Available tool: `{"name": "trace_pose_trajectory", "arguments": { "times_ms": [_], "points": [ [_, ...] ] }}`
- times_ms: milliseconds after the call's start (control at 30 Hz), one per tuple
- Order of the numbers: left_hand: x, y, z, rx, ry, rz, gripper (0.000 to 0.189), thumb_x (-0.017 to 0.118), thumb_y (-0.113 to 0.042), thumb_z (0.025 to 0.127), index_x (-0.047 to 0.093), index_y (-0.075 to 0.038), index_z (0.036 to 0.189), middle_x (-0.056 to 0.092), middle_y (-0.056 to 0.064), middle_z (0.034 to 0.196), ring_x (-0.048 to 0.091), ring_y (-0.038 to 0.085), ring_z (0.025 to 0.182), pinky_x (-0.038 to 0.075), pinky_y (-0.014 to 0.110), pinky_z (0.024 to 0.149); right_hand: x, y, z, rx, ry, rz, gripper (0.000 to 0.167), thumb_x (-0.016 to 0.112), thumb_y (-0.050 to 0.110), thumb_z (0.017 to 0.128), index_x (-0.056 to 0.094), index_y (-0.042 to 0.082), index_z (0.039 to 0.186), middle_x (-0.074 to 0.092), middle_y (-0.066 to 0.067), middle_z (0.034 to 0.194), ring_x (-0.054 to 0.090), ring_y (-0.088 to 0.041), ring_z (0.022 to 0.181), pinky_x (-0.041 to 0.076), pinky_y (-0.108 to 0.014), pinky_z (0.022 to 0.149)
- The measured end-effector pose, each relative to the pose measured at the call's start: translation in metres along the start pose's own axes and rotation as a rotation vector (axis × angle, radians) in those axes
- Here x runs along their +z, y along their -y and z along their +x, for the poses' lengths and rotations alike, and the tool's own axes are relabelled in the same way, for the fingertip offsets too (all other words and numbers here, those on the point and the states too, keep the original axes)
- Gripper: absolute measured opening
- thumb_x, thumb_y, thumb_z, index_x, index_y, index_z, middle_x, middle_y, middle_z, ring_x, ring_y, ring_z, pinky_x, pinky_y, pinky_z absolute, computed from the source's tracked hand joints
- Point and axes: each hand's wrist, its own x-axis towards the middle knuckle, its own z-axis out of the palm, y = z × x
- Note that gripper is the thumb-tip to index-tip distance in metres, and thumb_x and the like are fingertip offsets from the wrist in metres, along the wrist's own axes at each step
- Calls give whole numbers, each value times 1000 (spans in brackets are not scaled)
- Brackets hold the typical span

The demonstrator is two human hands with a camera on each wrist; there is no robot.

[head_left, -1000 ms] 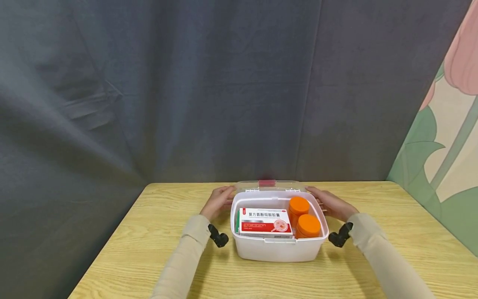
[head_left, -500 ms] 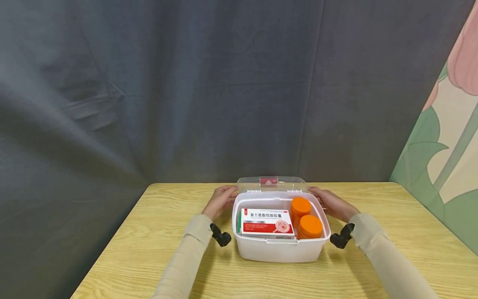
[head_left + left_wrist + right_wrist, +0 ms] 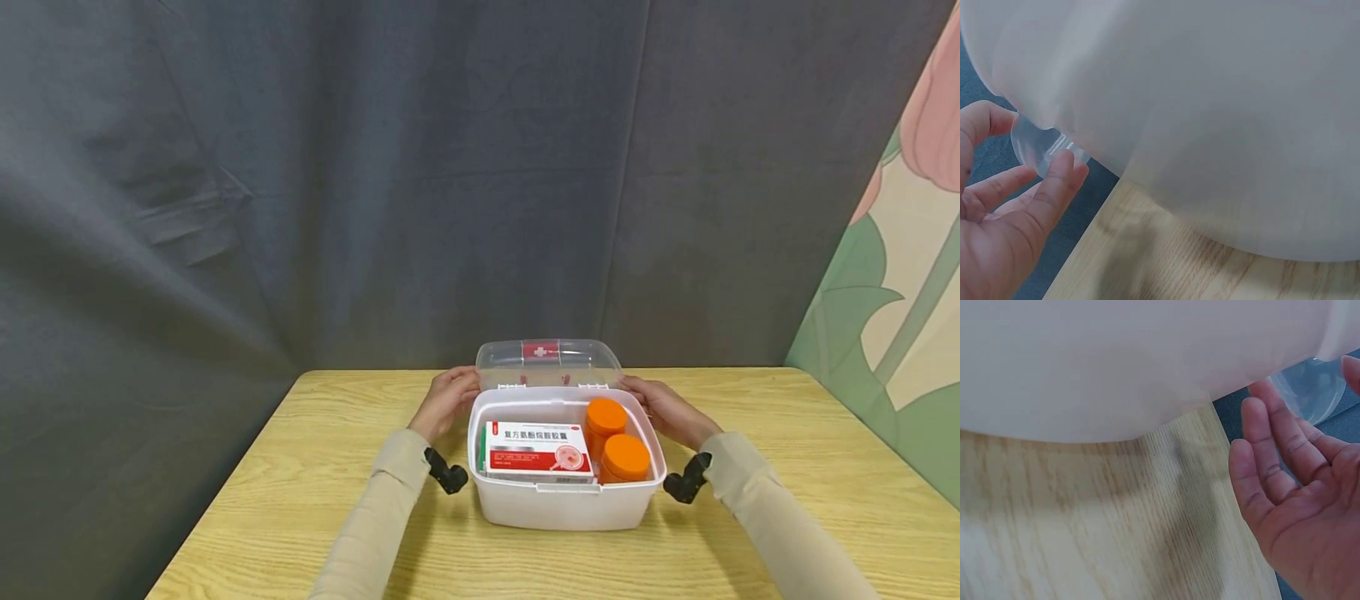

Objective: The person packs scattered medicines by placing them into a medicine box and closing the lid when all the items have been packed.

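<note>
A white plastic medicine box (image 3: 566, 508) stands on the table with its clear hinged lid (image 3: 502, 358) tilted up at the back. Inside it lie a white and red medicine carton (image 3: 536, 450), a green edge of something beside that, and two orange-capped bottles (image 3: 625, 458). My left hand (image 3: 446, 404) holds the lid's left edge, which sits between thumb and fingers in the left wrist view. On the opposite side, my right hand (image 3: 671, 412) holds the lid's right edge; the right wrist view shows that lid edge (image 3: 1316, 387) between thumb and fingers, partly cut off.
The wood-grain table (image 3: 300, 500) ends just behind the box, where a dark grey curtain (image 3: 465, 183) hangs. A flower-painted wall (image 3: 900, 333) borders the right side. Each wrist carries a small black camera mount (image 3: 447, 473).
The lid has swung upward on its back hinges, from nearly flat behind the box to a steeper tilt. Both hands have risen slightly with it; the box contents stay put.
</note>
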Motion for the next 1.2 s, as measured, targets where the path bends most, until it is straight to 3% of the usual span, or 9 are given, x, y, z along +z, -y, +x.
{"name": "trace_pose_trajectory", "arguments": {
  "times_ms": [200,433,567,700,1000,1200],
  "points": [
    [1,-3,0,-1,-21,-19,42,59,-3,86,55,8,126,65,19,105,65,22,89,55,25,74,1,0,-1,-19,-1,-20,37,36,33,106,61,9,120,64,-4,110,58,-23,102,49,-33,93],
    [2,-5,4,36,11,-63,44,56,3,86,51,12,129,65,21,96,66,18,79,55,23,67,2,3,0,-54,3,28,37,40,33,105,60,6,122,65,-3,108,61,-20,98,50,-30,91],
    [2,-8,5,53,42,-91,44,55,6,86,49,14,129,64,17,88,64,15,74,54,22,66,3,6,1,-55,-30,26,56,45,35,104,37,-6,140,58,-9,118,60,-22,102,49,-33,93],
    [2,-9,6,59,51,-97,43,54,8,87,48,14,129,64,17,86,64,15,72,55,23,66,4,8,1,-41,-73,17,66,47,34,103,20,-9,146,52,-12,122,59,-20,102,49,-33,93],
    [5,-13,8,59,41,-67,44,57,5,90,49,9,133,63,15,88,63,15,73,56,27,75,1,7,1,-57,-120,98,64,51,29,102,22,-7,145,60,-5,111,64,-15,96,51,-30,89],
    [6,-14,9,87,54,-89,46,58,6,90,48,8,134,64,20,95,64,16,76,56,31,78,-1,8,2,-115,-154,47,62,56,22,100,25,-8,144,58,-10,118,64,-15,100,49,-28,90]
  ]
}}
